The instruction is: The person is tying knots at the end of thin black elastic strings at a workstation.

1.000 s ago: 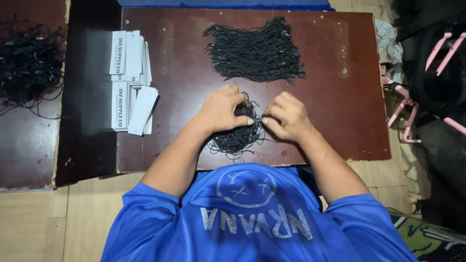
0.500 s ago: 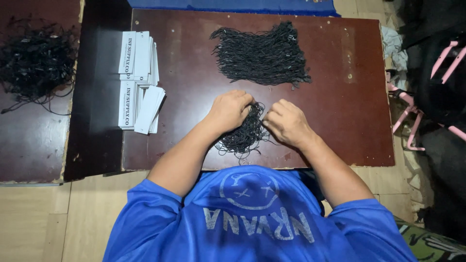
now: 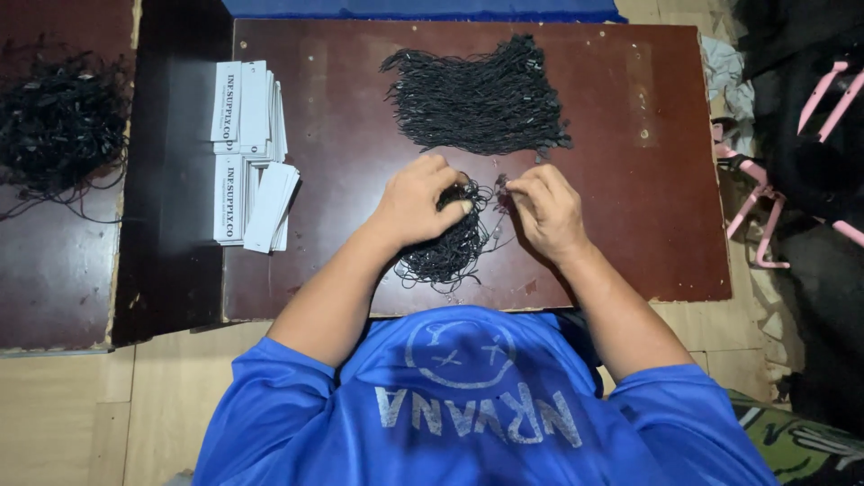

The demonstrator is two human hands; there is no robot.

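Two boards fill the view, and the larger, a dark red-brown table (image 3: 630,180), carries nearly everything that counts. Across its far half lies a broad mat of black cords (image 3: 481,99), laid roughly side by side so that their long axis runs left to right; it sits straight ahead of both hands, just beyond the fingertips and a little nearer the right one. On the table's left edge stand two stacks of white card tags (image 3: 247,153), the nearer stack fanned loose, well apart from the hands and on the left hand's side. Off to the far left, on a separate dark board (image 3: 54,270), rests another tangled heap (image 3: 58,126) of black cords, out of easy reach.

Close to the table's near edge, between the forearms, lies a small bundle (image 3: 445,247) of black cords, looped and untidy, its bulk running from the near edge away toward the hands. The left hand (image 3: 418,202) is curled down over the top of this bundle, fingers closed on the strands. The right hand (image 3: 544,211) sits just beside it, fingertips pinched together on what looks like a strand end or small clasp (image 3: 501,183) drawn out from the bundle. The hands are near each other but not touching, joined only by the cords between them.
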